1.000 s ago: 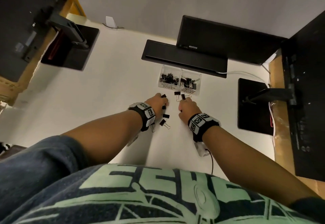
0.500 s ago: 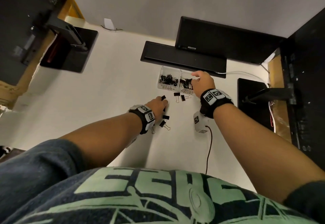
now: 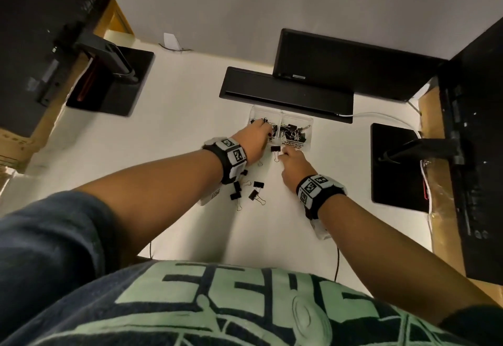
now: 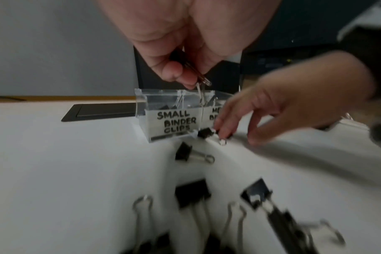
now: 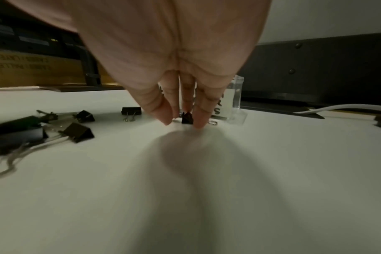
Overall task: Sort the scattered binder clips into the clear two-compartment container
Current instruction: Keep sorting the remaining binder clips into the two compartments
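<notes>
The clear two-compartment container [image 3: 310, 122] stands in front of a black bar, with black clips in both halves. Its left half reads "SMALL BINDER CLIPS" [image 4: 176, 120]. My left hand [image 3: 258, 136] hovers over that half and pinches a binder clip [image 4: 201, 80] by its wire handles. On the table just before the container, my right hand [image 3: 288, 155] points its fingers [image 5: 163, 111] down around a small black clip [image 5: 187, 118]; the thumb stays apart. Another clip [image 3: 275, 149] lies just left of it. Several loose clips [image 3: 255, 190] lie under my left wrist.
A black bar [image 3: 285, 92] and a monitor [image 3: 340, 65] stand right behind the container. Black monitor bases sit at the left [image 3: 114, 82] and the right [image 3: 394, 163]. A white cable [image 3: 381, 114] runs along the back right. White tabletop [image 3: 177, 133] stretches to the left.
My right hand came back from the right compartment down to the table in front of it. My left hand rose from the loose clips to the left compartment with a clip.
</notes>
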`<act>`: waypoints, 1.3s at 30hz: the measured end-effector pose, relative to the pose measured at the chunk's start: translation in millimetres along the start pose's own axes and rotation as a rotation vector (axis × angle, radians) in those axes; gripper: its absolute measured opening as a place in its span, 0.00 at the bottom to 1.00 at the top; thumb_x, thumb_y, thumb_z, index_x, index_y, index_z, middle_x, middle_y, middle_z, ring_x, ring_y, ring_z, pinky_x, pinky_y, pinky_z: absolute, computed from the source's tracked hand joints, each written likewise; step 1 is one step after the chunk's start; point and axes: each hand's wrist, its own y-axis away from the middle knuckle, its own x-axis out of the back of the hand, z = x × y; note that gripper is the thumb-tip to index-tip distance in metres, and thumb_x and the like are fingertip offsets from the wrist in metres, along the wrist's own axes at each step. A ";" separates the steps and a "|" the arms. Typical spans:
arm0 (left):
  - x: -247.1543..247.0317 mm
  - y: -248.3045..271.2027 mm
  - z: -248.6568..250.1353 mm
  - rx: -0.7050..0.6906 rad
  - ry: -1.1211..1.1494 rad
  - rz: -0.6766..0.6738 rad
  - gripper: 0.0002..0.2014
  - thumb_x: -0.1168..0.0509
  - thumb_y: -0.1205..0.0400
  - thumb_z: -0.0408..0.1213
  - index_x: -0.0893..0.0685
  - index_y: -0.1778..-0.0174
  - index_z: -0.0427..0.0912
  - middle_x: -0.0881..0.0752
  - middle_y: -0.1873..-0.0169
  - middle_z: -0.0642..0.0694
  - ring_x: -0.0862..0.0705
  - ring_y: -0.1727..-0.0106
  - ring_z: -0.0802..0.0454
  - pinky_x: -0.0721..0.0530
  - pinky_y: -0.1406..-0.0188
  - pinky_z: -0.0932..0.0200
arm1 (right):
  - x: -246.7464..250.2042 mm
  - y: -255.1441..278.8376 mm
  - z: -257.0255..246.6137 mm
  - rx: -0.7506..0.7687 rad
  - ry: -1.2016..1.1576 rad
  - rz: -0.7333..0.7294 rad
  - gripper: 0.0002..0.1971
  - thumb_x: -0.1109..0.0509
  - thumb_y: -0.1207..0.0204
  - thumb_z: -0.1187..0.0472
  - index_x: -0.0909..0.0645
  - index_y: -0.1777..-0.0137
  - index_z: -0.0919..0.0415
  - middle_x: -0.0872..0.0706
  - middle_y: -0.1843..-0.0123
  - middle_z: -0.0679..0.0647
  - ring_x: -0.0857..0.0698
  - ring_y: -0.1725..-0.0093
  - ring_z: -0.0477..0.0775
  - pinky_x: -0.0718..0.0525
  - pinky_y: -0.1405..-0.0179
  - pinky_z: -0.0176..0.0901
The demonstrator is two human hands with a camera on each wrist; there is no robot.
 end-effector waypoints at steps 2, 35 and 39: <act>5.2 -10.9 7.4 0.024 0.072 0.039 0.15 0.44 0.16 0.28 0.25 0.35 0.41 0.21 0.39 0.41 0.18 0.45 0.43 0.17 0.43 0.49 | -2.6 6.0 2.2 -0.018 0.014 -0.007 0.24 0.42 0.28 0.79 0.25 0.32 0.65 0.29 0.30 0.58 0.29 0.31 0.60 0.20 0.36 0.52; -13.9 4.9 -10.4 0.282 0.211 0.089 0.12 0.42 0.21 0.24 0.18 0.49 0.40 0.19 0.46 0.40 0.19 0.49 0.45 0.24 0.53 0.59 | -22.6 35.1 14.8 -0.056 -0.201 -0.071 0.13 0.36 0.23 0.63 0.22 0.39 0.60 0.23 0.36 0.58 0.26 0.32 0.57 0.25 0.37 0.47; -23.6 24.8 -35.1 0.268 0.105 -0.027 0.15 0.39 0.20 0.28 0.19 0.39 0.42 0.22 0.40 0.41 0.19 0.41 0.43 0.19 0.43 0.52 | -26.7 38.3 11.2 0.007 -0.161 -0.127 0.18 0.29 0.27 0.57 0.23 0.38 0.59 0.25 0.36 0.57 0.28 0.32 0.57 0.23 0.37 0.48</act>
